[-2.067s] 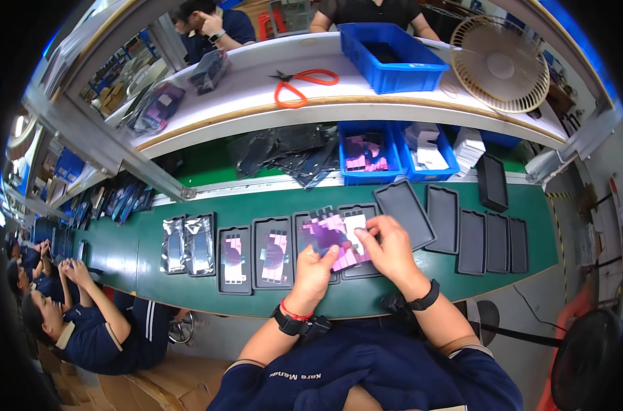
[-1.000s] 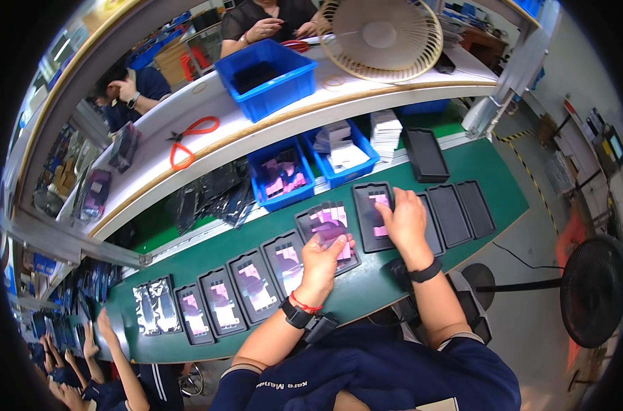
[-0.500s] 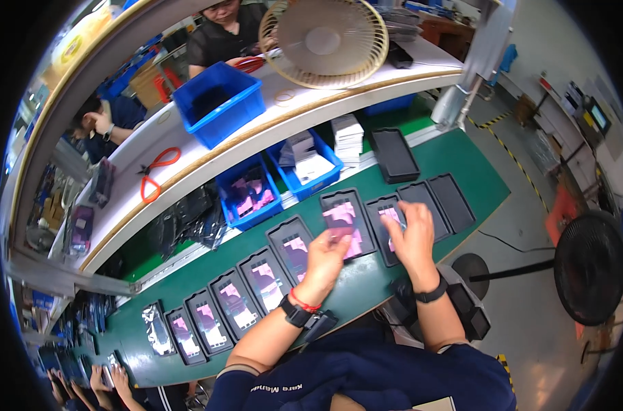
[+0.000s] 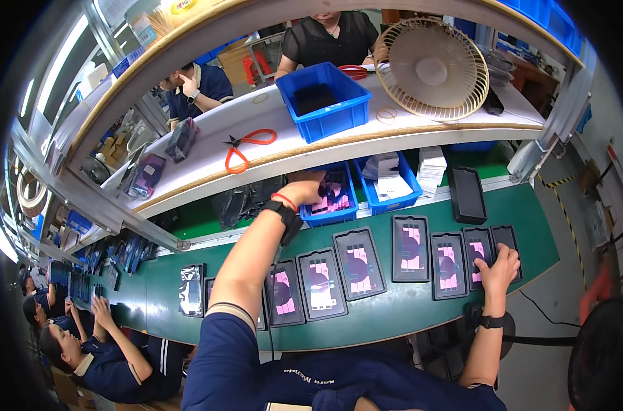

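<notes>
Tube lights (image 4: 63, 64) are shining at upper left; a pale sheen is glazing the green surface (image 4: 150, 294); the shelf (image 4: 421, 133) is appearing bowed by fisheye distortion; black vignetting is darkening the corners

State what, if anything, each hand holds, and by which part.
Left hand, at pink sheets in a blue bin: cannot be told. Right hand, at the right-end tray: likewise unclear.

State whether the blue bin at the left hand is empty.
Not empty: pink pieces show inside the blue bin, beside the left hand. How full, I cannot tell.
</notes>
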A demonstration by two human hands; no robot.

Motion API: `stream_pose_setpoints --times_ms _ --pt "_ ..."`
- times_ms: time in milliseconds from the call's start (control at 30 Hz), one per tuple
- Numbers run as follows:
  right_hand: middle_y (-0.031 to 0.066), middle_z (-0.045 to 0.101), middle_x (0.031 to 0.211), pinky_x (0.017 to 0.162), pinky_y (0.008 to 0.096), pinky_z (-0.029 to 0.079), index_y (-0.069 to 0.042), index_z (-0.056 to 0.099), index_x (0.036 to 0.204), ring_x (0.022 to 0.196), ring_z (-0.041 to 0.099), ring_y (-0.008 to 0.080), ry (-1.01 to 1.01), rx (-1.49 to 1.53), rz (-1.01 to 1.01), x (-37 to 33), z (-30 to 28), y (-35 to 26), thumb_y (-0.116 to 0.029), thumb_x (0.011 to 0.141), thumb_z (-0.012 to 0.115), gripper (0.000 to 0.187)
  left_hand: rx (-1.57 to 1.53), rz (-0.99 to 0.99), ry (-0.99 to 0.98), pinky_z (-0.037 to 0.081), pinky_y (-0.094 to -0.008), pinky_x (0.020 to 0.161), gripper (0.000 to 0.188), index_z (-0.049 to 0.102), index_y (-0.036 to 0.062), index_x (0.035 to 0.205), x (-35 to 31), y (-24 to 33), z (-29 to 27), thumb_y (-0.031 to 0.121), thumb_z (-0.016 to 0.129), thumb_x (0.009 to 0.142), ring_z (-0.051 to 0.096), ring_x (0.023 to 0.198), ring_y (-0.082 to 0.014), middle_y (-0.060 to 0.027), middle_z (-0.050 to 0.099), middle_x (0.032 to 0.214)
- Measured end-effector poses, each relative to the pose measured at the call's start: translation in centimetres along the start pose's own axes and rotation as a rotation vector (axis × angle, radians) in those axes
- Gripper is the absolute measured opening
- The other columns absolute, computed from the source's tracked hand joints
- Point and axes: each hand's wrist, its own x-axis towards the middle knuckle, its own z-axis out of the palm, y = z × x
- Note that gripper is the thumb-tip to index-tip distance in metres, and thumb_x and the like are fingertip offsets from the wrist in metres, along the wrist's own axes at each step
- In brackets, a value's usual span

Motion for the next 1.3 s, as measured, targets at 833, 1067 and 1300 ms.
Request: stream_pose_setpoints --times_ms 833,1067,1300 --pt "0.0341 0.025 0.140 0.101 0.0657 0.017 -0.006 0.021 0.144 0.132 0.022 0.0472 -0.422 -0.260 0.019 -7.4 0.1 -7.5 -0.061 0.080 0.053 0.090 -0.048 0.083 -0.165 0.042 -0.0360 0.092 0.080 0.056 -0.0018 0.115 1.3 -0.4 -1.6 0.039 0.084 0.052 0.053 0.109 -0.0337 -0.0216 0.057 0.114" --pt "0.0327 0.032 0.137 0.103 0.0648 0.015 -0.008 0.028 0.141 0.130 0.030 0.0423 -0.252 -0.104 -0.093 -7.8 -0.7 -7.6 -0.051 0.080 0.060 0.082 -0.117 0.046 -0.263 0.043 -0.0356 0.091 0.080 0.056 -0.0009 0.114 1.1 -0.5 -1.9 0.039 0.085 0.051 0.054 0.108 -0.0328 -0.0216 0.058 0.114" --pt "0.0274 0.042 0.133 0.104 0.0637 0.012 -0.004 0.038 0.136 0.128 0.034 0.0418 -0.271 0.045 -0.202 -7.7 -1.4 -9.2 -0.047 0.081 0.060 0.074 -0.066 -0.002 -0.229 0.045 -0.0345 0.086 0.073 0.059 -0.0008 0.108 1.7 -0.3 -1.5 0.037 0.086 0.051 0.059 0.101 -0.0316 -0.0187 0.063 0.105"
